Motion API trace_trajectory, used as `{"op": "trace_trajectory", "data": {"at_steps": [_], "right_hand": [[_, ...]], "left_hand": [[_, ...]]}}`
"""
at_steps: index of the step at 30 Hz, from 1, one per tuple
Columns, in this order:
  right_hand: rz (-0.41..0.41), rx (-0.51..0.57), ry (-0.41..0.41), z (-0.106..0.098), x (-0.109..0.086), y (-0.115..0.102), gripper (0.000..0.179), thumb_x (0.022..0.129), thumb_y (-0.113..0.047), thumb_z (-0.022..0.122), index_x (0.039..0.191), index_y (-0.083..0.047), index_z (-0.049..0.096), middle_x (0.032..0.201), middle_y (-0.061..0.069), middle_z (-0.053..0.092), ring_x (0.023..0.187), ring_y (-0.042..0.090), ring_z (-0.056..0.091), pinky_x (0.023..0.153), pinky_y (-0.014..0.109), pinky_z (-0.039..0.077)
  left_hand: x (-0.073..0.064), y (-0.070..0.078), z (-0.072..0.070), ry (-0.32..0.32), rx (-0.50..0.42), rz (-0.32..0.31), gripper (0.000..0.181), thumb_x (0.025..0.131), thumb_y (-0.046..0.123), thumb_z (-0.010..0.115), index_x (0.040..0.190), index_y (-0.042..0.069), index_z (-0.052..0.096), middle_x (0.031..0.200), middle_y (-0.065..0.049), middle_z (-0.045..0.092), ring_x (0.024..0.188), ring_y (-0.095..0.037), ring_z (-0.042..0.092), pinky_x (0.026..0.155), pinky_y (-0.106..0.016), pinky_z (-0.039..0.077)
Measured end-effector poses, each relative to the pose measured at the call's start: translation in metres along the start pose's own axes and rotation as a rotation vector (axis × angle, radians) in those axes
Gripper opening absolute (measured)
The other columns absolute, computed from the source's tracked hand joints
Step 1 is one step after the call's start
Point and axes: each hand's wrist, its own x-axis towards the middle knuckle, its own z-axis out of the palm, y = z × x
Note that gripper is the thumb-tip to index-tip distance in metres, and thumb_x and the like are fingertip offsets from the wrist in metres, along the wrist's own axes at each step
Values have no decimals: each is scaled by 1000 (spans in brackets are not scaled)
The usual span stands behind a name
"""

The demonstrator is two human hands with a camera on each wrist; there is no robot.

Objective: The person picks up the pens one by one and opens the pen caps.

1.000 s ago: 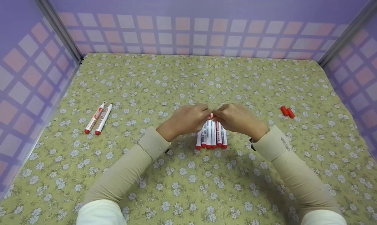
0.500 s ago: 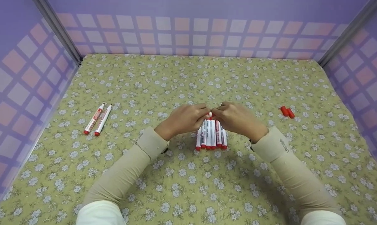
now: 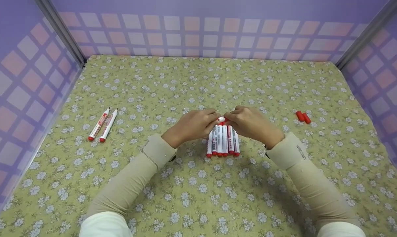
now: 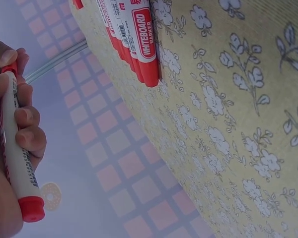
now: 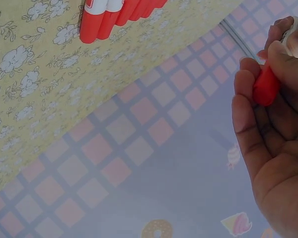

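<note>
In the head view my left hand (image 3: 193,124) and right hand (image 3: 251,125) meet at the fingertips, above the far end of a row of capped whiteboard markers (image 3: 220,141). The left fingers curl round the white barrel of a whiteboard marker (image 4: 15,134), its red end plug pointing down in the left wrist view. My right thumb and fingers pinch a red marker cap (image 5: 266,87). A bit of white shows between the two hands; the fingers hide where cap and barrel meet.
Two uncapped markers (image 3: 103,125) lie side by side at the left, tips pointing away. Two loose red caps (image 3: 303,117) lie at the right. A flowered cloth (image 3: 172,197) covers the table, and purple checked panels (image 3: 192,33) stand at the back and sides.
Both hands stay over the row with only slight movement. More white shows between the fingertips than a second ago. The markers and caps on the table stay where they were.
</note>
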Motion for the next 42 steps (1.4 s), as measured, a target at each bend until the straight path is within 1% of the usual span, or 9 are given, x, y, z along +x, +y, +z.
{"op": "trace_trajectory", "data": {"at_steps": [3, 8, 10, 15, 19, 26, 31, 37, 42], "right_hand": [[12, 4, 1, 0, -1, 1, 11, 91, -4, 62, 94, 2, 72, 76, 13, 70, 61, 21, 60, 56, 31, 51], [23, 22, -6, -1, 0, 1, 12, 91, -7, 64, 80, -4, 65, 67, 8, 64, 56, 17, 49, 53, 29, 42], [25, 23, -11, -2, 0, 1, 14, 91, -7, 64, 78, -5, 64, 66, 7, 63, 56, 17, 47, 53, 28, 41], [35, 30, -15, -2, 1, 1, 9, 91, -8, 65, 85, -3, 69, 73, 9, 68, 59, 18, 54, 55, 29, 48], [43, 39, -19, -3, 1, 1, 9, 91, -8, 65, 85, -3, 70, 76, 9, 70, 62, 19, 58, 58, 30, 51], [57, 43, -23, -6, -1, 3, 9, 91, -7, 64, 88, -2, 71, 81, 11, 73, 67, 21, 64, 61, 32, 54], [58, 48, -19, -5, -2, 3, 10, 92, -8, 63, 86, -3, 69, 78, 9, 71, 65, 19, 61, 59, 31, 51], [53, 56, -12, -3, -2, 3, 9, 91, -7, 64, 89, -2, 71, 81, 10, 72, 68, 20, 63, 62, 31, 53], [49, 60, -10, -3, -2, 4, 10, 90, -6, 65, 93, 0, 72, 84, 11, 73, 70, 21, 66, 64, 33, 54]], "left_hand": [[-1, -1, -1, -9, -3, -12, 32, 103, 22, 45, 120, 4, 66, 103, -10, 64, 71, -16, 59, 66, -30, 51], [-3, -3, -1, -9, -6, -23, 32, 103, 22, 45, 120, 4, 65, 106, -10, 65, 76, -17, 62, 70, -30, 53], [-5, -4, -2, -5, -11, -28, 32, 103, 22, 46, 120, 4, 65, 106, -10, 65, 78, -17, 63, 71, -30, 53], [-8, -7, -3, 12, -18, -36, 30, 102, 20, 48, 118, 3, 65, 106, -10, 65, 82, -18, 64, 73, -31, 54], [-12, -11, -3, 25, -37, -47, 29, 102, 20, 48, 117, 3, 65, 108, -10, 65, 84, -17, 64, 74, -31, 54], [-23, -19, -5, 27, -99, -110, 29, 101, 23, 50, 118, 5, 64, 102, -8, 64, 81, -16, 59, 73, -32, 52], [-32, -25, -4, 31, -130, -153, 30, 101, 24, 50, 121, 6, 63, 107, -7, 64, 91, -16, 62, 79, -32, 53], [-41, -33, -6, 75, -158, -188, 30, 99, 24, 54, 120, 5, 63, 109, -9, 63, 96, -19, 62, 83, -33, 53], [-47, -39, -10, 97, -195, -268, 29, 99, 20, 54, 122, 4, 62, 107, -10, 62, 95, -20, 61, 82, -35, 53]]}}
